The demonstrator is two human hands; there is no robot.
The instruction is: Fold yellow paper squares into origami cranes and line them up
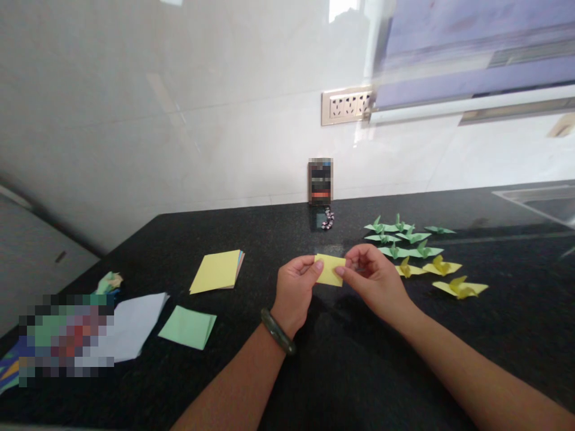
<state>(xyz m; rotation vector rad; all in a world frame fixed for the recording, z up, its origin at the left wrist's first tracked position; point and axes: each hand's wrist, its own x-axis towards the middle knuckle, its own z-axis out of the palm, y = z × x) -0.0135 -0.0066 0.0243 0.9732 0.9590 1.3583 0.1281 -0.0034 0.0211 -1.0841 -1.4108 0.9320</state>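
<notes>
A small folded square of yellow paper (330,270) is held up above the dark counter between my two hands. My left hand (296,281) pinches its left edge, thumb on the near face. On the right edge, my right hand (372,275) grips it between thumb and fingers. Folded yellow paper cranes (460,288) lie just right of my right hand, with several green paper cranes (395,236) behind them. To the left of my hands rests a stack of square paper (216,271), yellow on top. A folded green paper (188,327) lies nearer to me.
White sheets (135,326) and a blurred colourful packet (67,335) lie at the left. A phone (320,182) with a beaded strap (328,219) leans on the tiled wall, below a socket panel (348,106). A sink edge (534,197) shows at the far right.
</notes>
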